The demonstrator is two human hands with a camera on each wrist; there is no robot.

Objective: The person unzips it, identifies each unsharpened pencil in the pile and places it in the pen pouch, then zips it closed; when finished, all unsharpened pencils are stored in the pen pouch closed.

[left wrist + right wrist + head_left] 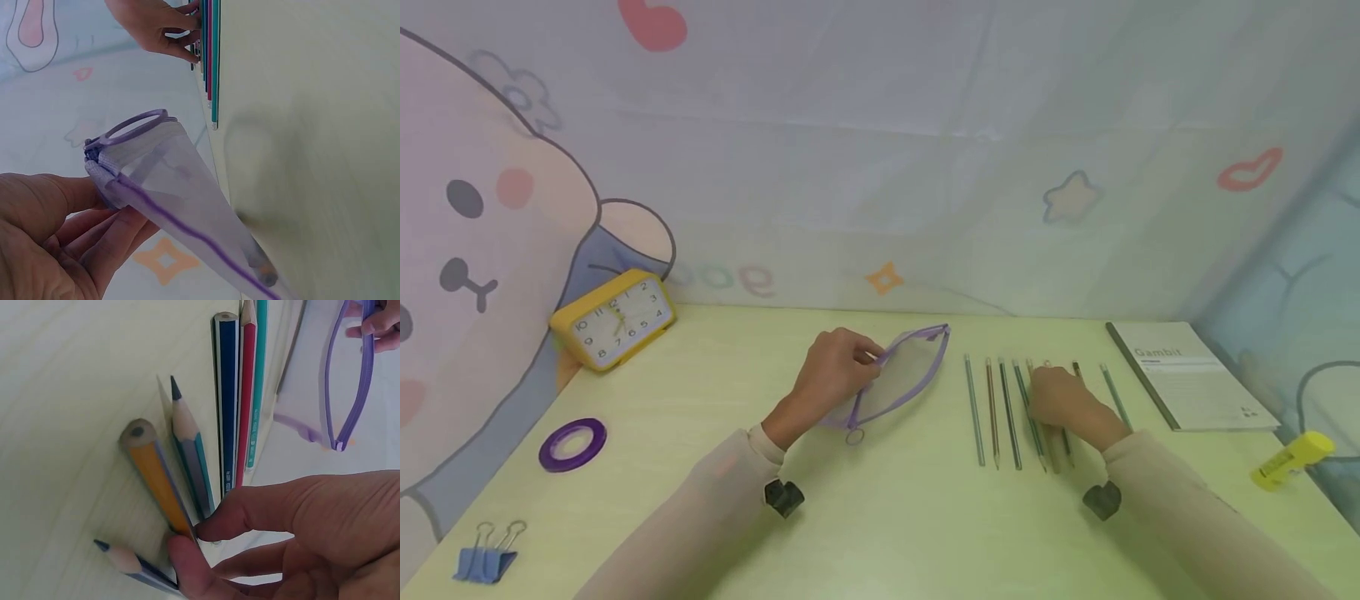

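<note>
- Here, your left hand pinched the pouch by its zip edge, mid-desk, mouth held open toward the pencils.
- Your right hand lay on the pencil row right of the pouch, thumb and forefinger closing on the orange pencil.
- The pouch looked soft, light and floppy; hold it by the stiffer zip rim.
- The pencils seemed stiff, light and apt to roll; grip mid-shaft, clear of the points.

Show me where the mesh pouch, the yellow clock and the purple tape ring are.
mesh pouch [904, 379]: head view, mesh side.
yellow clock [617, 319]: head view, dial.
purple tape ring [551, 451]: head view, left rim.
</note>
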